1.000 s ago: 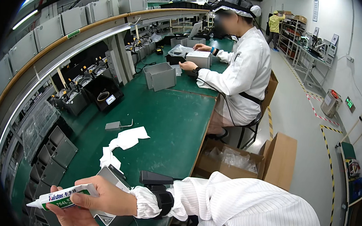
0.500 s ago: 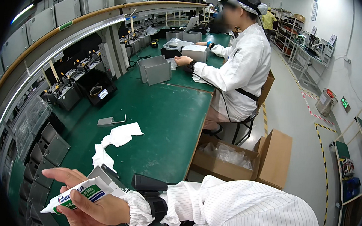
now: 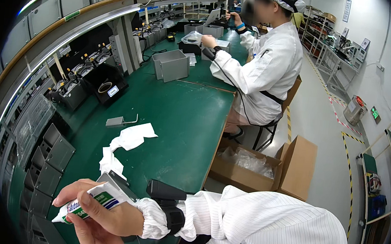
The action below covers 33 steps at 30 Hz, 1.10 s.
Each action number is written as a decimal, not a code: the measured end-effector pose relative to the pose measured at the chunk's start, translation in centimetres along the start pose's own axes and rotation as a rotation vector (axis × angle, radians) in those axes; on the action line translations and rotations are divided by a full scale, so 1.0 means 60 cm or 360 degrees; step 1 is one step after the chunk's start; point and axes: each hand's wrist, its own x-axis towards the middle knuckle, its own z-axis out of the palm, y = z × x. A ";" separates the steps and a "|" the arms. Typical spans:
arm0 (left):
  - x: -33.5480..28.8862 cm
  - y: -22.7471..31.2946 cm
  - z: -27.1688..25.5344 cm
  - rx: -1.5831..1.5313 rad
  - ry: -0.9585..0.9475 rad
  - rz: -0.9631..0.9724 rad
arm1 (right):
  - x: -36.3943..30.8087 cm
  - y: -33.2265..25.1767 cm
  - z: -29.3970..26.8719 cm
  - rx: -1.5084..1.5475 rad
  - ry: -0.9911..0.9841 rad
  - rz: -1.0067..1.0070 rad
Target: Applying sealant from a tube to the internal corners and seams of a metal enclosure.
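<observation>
The right hand pinches a white squeeze tube with green and blue print, its long axis pointing lower left. The left hand lies cupped beneath. Beyond the tube, crumpled white cloths rest on the green tabletop.

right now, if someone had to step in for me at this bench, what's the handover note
Right hand: closed around a white squeeze tube with green and blue print, nozzle pointing lower left.
Left hand: low under the right hand, mostly out of frame; cannot tell what it holds.
Things: a dark grey metal part sits just behind the tube at the near edge of the green bench mat. Crumpled white wipes lie further up the mat, with a small grey metal block beyond them.
Done: tube is in hand, over the part.
Left: no paste visible on anything yet. A co-worker in a white coat works at the far end.
</observation>
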 end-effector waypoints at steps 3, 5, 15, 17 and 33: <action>-0.001 -0.002 0.005 0.0428 -0.0131 -0.0072 | 0.004 -0.005 -0.005 0.0225 0.0036 -0.0218; -0.002 -0.001 0.012 0.0608 -0.0225 -0.0218 | 0.008 -0.010 -0.018 0.0262 0.0263 -0.0138; 0.024 0.097 -0.037 0.1048 0.0231 0.0217 | 0.015 -0.040 -0.157 0.0485 0.1044 0.0308; 0.043 0.107 -0.071 0.1408 0.0649 0.0424 | 0.000 -0.028 -0.160 0.0549 0.0978 0.0369; 0.092 0.046 -0.212 0.1251 0.0782 -0.0599 | -0.050 0.013 -0.097 -0.0009 0.0584 0.0603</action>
